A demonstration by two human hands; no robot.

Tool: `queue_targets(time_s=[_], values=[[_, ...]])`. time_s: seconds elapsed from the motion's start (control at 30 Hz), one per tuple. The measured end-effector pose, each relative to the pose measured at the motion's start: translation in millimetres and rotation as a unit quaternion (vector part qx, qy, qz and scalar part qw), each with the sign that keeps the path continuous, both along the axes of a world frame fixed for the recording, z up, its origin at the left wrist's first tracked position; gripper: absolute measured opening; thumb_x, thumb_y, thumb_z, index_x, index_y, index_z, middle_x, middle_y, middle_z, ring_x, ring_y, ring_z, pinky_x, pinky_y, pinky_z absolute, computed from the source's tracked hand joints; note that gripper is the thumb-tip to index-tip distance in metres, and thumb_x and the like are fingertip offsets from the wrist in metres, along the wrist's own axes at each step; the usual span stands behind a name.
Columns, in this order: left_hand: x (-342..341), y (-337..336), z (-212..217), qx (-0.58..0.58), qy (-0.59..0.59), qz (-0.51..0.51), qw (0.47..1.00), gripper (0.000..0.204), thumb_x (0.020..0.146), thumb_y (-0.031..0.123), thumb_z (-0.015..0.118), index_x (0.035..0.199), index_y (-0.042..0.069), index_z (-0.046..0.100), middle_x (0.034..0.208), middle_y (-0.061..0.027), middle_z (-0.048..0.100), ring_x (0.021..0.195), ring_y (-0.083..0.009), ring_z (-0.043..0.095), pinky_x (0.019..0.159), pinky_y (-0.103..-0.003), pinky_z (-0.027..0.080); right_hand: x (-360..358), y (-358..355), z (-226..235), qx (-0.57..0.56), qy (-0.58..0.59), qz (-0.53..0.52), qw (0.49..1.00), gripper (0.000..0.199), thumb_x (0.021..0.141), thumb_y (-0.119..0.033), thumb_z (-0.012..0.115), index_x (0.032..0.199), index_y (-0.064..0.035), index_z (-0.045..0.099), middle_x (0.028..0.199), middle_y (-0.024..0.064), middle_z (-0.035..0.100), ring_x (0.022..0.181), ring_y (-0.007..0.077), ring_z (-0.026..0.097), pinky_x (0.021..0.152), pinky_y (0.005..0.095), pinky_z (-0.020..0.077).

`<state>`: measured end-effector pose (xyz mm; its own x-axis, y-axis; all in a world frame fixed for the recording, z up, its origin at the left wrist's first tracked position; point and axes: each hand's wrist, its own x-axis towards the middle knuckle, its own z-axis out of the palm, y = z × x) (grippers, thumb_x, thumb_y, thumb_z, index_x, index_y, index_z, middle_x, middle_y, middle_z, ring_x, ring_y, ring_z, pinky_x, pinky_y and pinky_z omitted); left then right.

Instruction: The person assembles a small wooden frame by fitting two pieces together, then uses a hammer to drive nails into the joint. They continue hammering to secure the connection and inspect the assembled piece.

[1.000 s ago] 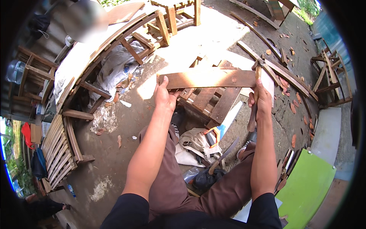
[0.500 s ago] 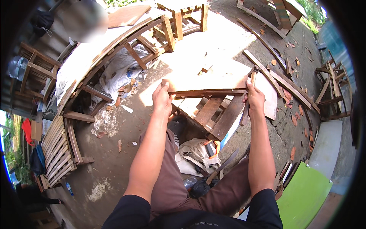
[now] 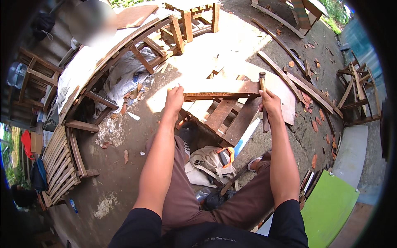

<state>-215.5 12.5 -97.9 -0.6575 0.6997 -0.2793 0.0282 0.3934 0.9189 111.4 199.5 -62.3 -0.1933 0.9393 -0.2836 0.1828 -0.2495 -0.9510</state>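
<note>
A reddish-brown wooden board (image 3: 223,87) is held up level in front of me, its near edge in shade and its top sunlit. My left hand (image 3: 174,100) is closed round its left end. My right hand (image 3: 271,104) grips a hammer (image 3: 265,120) by the handle, head upward, and its fingers are at the board's right end. Just below and beyond the board stands a low slatted wooden piece (image 3: 239,124), partly hidden by it. Between my legs lie a beige cloth bag (image 3: 206,160) with an orange-edged item and a long blade with a handle (image 3: 228,188).
A long bench frame (image 3: 107,56) curves along the left, with white sheeting under it. Planks (image 3: 308,93) and dry leaves lie on the ground at right. A green panel (image 3: 331,202) leans at lower right; a wooden frame (image 3: 359,91) stands behind. A person, blurred, is at upper left.
The board has dropped slightly, showing more of its surface. The hammer has turned more upright and shifted left with my right hand. My right leg has moved outward, revealing a foot.
</note>
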Motion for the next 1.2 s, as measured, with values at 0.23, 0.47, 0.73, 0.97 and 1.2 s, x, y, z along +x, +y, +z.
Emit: queue_targets(time_s=[0.23,0.47,0.73,0.97,1.2], values=[[-21,-3,-8,-0.124,0.201,-0.134,0.963,0.076,0.111,0.061,0.030,0.134,-0.005,0.060,0.145,-0.0354,0.057,0.147,-0.0464,0.042,0.121,-0.056,0.031,15,28,-12,-0.047,0.057,-0.016,0.997,0.045,0.100,-0.027,0.073,0.136,0.0002,0.067,0.082,0.0025,0.056,0.056,0.0125,0.056,0.050,0.0282,0.0529],[-34,7,3,0.038,0.096,-0.026,0.994,0.098,0.108,0.073,0.022,0.114,-0.014,0.067,0.117,-0.0275,0.071,0.119,-0.0362,0.060,0.105,-0.051,0.043,10,27,-1,-0.039,0.106,-0.011,0.994,0.039,0.101,-0.029,0.072,0.128,-0.0004,0.071,0.080,0.0021,0.055,0.057,0.0122,0.056,0.049,0.0285,0.0518],[-37,2,17,-0.026,0.162,-0.071,0.984,0.083,0.110,0.065,0.032,0.091,-0.007,0.070,0.093,-0.0221,0.072,0.102,-0.0370,0.065,0.097,-0.049,0.048,1,8,15,-0.003,0.076,-0.033,0.997,0.048,0.101,-0.030,0.073,0.136,0.0032,0.068,0.072,0.0012,0.053,0.055,0.0117,0.055,0.050,0.0298,0.0528],[-43,1,0,-0.104,0.259,-0.070,0.958,0.050,0.105,0.046,0.049,0.096,0.006,0.078,0.136,-0.0157,0.062,0.139,-0.0410,0.042,0.109,-0.070,0.036,-8,3,7,-0.035,0.002,-0.074,0.997,0.044,0.101,-0.027,0.070,0.133,0.0049,0.069,0.074,0.0022,0.055,0.055,0.0129,0.056,0.049,0.0307,0.0538],[-45,6,-2,-0.122,0.313,-0.098,0.937,0.035,0.086,0.035,0.071,0.104,0.006,0.082,0.135,-0.0193,0.062,0.131,-0.0439,0.048,0.112,-0.060,0.039,14,30,0,-0.060,0.031,-0.042,0.997,0.037,0.103,-0.031,0.064,0.113,0.0038,0.073,0.072,0.0074,0.059,0.055,0.0155,0.060,0.048,0.0313,0.0567]])
